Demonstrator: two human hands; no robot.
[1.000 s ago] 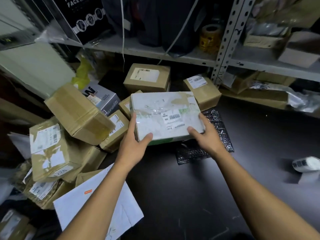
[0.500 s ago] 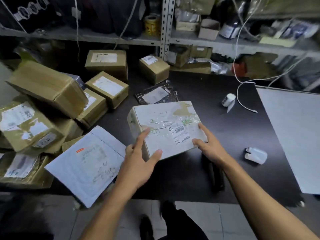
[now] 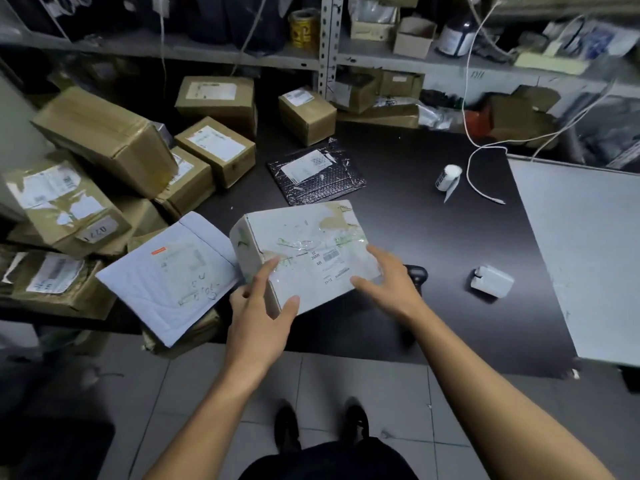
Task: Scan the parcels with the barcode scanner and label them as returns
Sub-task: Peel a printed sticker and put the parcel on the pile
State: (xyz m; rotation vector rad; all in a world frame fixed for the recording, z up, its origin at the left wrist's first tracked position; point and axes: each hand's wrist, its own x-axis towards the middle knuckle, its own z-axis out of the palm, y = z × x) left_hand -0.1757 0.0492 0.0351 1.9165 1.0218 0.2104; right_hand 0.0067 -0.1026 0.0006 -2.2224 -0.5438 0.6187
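White parcel (image 3: 304,251), scuffed, taped, barcode label facing up, tilted over the near edge of the black desk (image 3: 433,230). Left hand (image 3: 258,318) grips its near corner: thumb on the top face, fingers curled against the side. Right hand (image 3: 391,284) at the parcel's right edge, fingers spread and relaxed, fingertips touching or just off the box; cannot tell which. A dark object, perhaps the scanner (image 3: 417,273), lies on the desk just behind the right hand, mostly hidden. Grey padded mailer (image 3: 169,275) just left of the parcel, hanging over the desk edge. Black bubble mailer (image 3: 317,173) beyond the parcel. Brown cartons (image 3: 104,133) heaped to the parcel's left. White label roll (image 3: 448,176) well to the parcel's right, farther back.
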